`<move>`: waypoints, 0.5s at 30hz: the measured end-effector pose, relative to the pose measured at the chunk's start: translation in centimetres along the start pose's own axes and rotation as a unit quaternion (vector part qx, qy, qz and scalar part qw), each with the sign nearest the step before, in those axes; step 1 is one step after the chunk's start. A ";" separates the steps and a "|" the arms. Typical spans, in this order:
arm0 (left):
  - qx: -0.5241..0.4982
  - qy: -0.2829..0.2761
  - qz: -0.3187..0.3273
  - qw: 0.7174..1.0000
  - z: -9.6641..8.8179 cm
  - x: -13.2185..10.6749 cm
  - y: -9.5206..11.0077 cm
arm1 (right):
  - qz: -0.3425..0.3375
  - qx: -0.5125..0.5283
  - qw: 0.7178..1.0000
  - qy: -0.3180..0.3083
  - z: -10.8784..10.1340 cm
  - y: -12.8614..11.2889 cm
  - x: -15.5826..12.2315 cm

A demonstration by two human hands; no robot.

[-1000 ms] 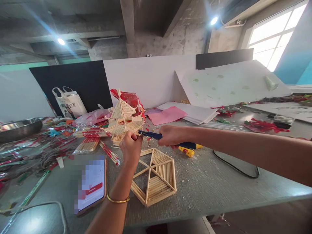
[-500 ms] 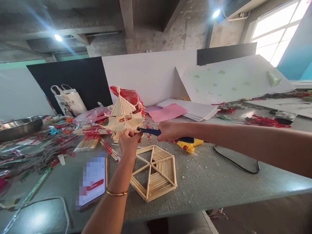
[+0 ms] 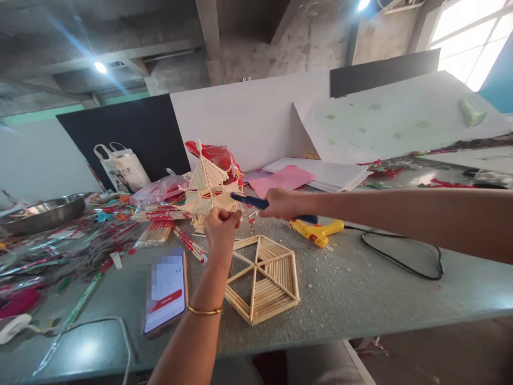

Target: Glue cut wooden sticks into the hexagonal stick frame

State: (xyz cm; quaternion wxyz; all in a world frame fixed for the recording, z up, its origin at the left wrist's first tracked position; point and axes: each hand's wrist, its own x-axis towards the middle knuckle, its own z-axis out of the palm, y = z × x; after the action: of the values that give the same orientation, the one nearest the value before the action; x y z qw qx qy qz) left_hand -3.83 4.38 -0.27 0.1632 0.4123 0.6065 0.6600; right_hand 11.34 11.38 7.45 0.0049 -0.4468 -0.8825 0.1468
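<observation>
My right hand (image 3: 282,203) grips dark blue pliers (image 3: 250,200), whose tip points left, just above my left hand. The fingers of my left hand (image 3: 221,223) are pinched together; whatever they hold is too small or hidden to make out. Below the hands, a six-sided frame of wooden sticks (image 3: 253,294) lies flat on the table, several of its triangular sections filled with rows of sticks and others open. Behind my left hand stands a tiered pagoda-like stick model (image 3: 206,174), its lower part partly covered by the hand.
A yellow glue gun (image 3: 318,231) with a black cord lies to the right. At the left are a phone (image 3: 168,289), bundled sticks (image 3: 156,232) and a metal bowl (image 3: 48,214). Pink paper (image 3: 282,179) and white sheets lie behind. The table's front edge runs close by.
The pliers' tip has lifted and moved apart from my left fingers, where it was close against them before. The view has shifted slightly, so the table things appear further right.
</observation>
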 end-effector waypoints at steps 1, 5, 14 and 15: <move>-0.021 -0.012 -0.007 1.000 0.0 -0.1 0.1 | -0.008 -0.029 0.999 0.016 -0.8 0.8 0.7; -0.061 -0.093 -0.046 0.993 -0.3 -0.8 0.6 | -0.033 -0.209 0.969 0.130 -2.6 5.5 3.9; 0.143 -0.312 -0.036 0.938 -1.5 -3.2 1.0 | -0.027 -0.219 0.974 0.056 3.6 12.4 9.0; 0.173 -0.336 -0.024 0.926 -1.4 -3.4 0.9 | -0.034 -0.220 0.973 0.052 4.0 12.6 9.3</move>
State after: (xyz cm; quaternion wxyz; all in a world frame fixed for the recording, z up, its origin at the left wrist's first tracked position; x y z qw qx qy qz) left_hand -2.54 0.82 -0.52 0.2993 0.6171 0.6305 0.3635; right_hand 15.07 24.76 -0.85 -0.0426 -0.4141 -0.9062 -0.0750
